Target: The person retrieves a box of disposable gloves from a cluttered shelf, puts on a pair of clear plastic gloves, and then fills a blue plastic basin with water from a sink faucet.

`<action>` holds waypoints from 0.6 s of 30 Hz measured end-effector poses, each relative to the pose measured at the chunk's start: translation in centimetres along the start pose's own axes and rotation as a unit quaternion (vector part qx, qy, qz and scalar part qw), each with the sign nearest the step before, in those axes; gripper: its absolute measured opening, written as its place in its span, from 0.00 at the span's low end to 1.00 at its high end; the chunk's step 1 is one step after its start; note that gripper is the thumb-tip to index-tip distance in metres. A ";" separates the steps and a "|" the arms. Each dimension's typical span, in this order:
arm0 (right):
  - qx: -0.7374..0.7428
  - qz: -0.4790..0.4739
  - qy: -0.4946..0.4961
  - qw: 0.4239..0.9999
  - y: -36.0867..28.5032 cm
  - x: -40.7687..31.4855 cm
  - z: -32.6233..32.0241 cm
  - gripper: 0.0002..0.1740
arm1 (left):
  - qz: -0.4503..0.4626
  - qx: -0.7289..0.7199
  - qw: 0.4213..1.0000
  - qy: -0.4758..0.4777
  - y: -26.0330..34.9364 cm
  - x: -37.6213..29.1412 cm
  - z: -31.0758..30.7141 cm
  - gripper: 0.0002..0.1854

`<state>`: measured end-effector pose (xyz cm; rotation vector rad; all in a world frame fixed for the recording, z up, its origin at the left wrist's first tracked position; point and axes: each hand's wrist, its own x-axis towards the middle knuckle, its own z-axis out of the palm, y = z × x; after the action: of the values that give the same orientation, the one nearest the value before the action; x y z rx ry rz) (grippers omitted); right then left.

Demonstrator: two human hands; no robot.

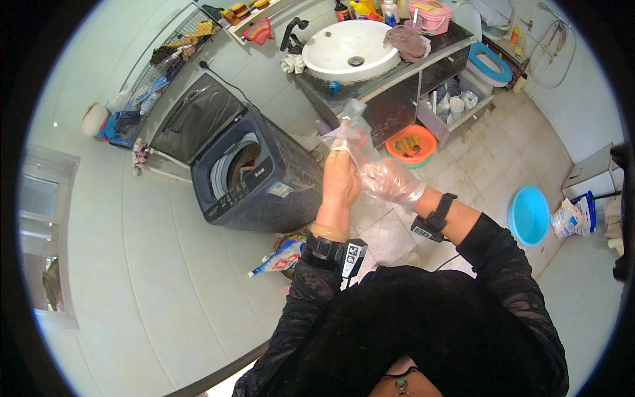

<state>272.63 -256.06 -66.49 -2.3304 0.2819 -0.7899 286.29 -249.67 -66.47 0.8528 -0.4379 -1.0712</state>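
Note:
Clear thin plastic, apparently a disposable glove (pixel 354 126), hangs around the fingers of my left hand (pixel 341 173), near the middle of the view. My right hand (pixel 389 179) wears a clear disposable plastic glove that reaches its wrist, and its fingers are against the plastic at my left hand. Both hands are close together, raised in front of me. The left fingertips are partly hidden by the plastic, so their grip is hard to make out. Each wrist carries a black strap with a small device.
Left stands a top-loading washing machine (pixel 292 198) with its lid raised. Ahead, a white washbasin (pixel 317 64) sits on a dark cabinet, its drawer (pixel 459 121) pulled out. An orange basin (pixel 429 144) and a blue basin (pixel 529 216) rest on the tiled floor. A toilet (pixel 488 64) is farther back.

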 end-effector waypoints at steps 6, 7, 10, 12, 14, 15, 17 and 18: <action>0.094 0.029 0.086 0.991 -1.4 -0.6 -2.0 0.11 | 0.162 0.335 0.927 -0.046 0.2 -0.5 -1.4 0.26; 0.146 0.039 0.112 0.982 -1.5 -0.4 -1.8 0.11 | 0.156 0.367 0.916 -0.041 0.1 -0.8 -1.7 0.27; 0.193 0.091 0.043 0.976 -1.9 -0.4 -0.7 0.09 | 0.166 0.401 0.898 -0.071 -0.3 -1.9 -1.7 0.28; 0.246 0.180 0.005 0.952 -2.1 -0.7 0.0 0.10 | 0.171 0.363 0.912 -0.086 -0.6 -2.5 -1.3 0.29; 0.281 0.156 0.061 0.945 -2.2 -1.2 0.1 0.09 | 0.130 0.321 0.936 -0.070 -0.9 -3.0 -0.7 0.28; 0.288 0.158 0.082 0.941 -2.2 -1.5 -0.1 0.09 | 0.118 0.290 0.948 -0.065 -1.0 -3.1 -0.5 0.28; 0.443 0.237 0.043 0.864 -2.2 -1.9 -0.7 0.08 | 0.131 0.299 0.944 -0.044 -1.4 -3.3 0.0 0.26; 0.526 0.247 0.020 0.814 -2.3 -2.0 -1.2 0.08 | 0.139 0.300 0.943 -0.031 -1.5 -3.4 0.1 0.25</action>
<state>270.34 -254.14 -65.22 -1.1128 0.3321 -0.5114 283.82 -247.04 -67.34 1.2508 -0.9387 -0.7035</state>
